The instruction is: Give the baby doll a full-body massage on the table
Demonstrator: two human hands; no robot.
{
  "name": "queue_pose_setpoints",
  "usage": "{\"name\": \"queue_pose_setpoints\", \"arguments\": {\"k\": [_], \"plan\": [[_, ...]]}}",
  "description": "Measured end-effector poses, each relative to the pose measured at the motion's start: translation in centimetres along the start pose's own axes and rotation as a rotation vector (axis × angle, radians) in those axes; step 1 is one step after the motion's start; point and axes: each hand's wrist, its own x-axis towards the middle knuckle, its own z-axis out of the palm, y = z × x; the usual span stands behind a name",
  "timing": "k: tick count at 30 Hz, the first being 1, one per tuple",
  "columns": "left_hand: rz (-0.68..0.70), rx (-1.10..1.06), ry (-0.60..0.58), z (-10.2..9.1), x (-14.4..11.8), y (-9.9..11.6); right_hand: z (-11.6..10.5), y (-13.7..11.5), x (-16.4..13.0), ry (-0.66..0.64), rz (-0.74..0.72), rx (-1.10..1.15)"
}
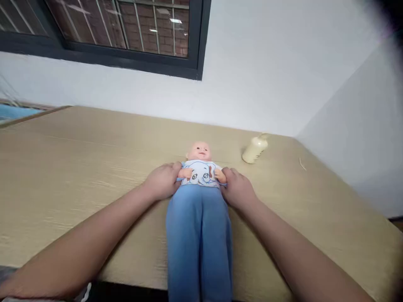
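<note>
Baby doll lies face-up mid-table, head toward the wall, legs in blue trousers running off the near edge; left hand and right hand closed on the trouser waistband at either hip, just under the elephant-print shirt, probably to keep the pull even; cream bottle on its side nearby on the wooden table; barred window above.

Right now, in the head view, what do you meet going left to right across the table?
Left hand → doll, lying on its back → right hand → cream bottle, lying on its side near the wall. Both hands grip the waist of the doll's blue trousers.
</note>
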Motion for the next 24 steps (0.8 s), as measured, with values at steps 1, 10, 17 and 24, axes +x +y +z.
{"name": "queue_pose_setpoints", "arguments": {"k": [1, 10, 17, 24], "plan": [[-0.043, -0.041, 0.004, 0.3, 0.1, -0.2, 0.0, 0.4, 0.2, 0.021, 0.007, 0.063], [-0.330, -0.899, 0.250, 2.1, 0.6, -3.9, 2.5, 5.4, 1.8, 0.217, 0.387, 1.261], [-0.500, -1.561, 0.322, 2.6, 1.4, -4.9, 2.8, 6.8, 2.8, 0.136, 0.649, 1.790], [-0.662, -1.883, 0.350, 2.6, 1.4, -5.9, 2.8, 6.8, 2.7, 0.074, 0.583, 1.967]]}}
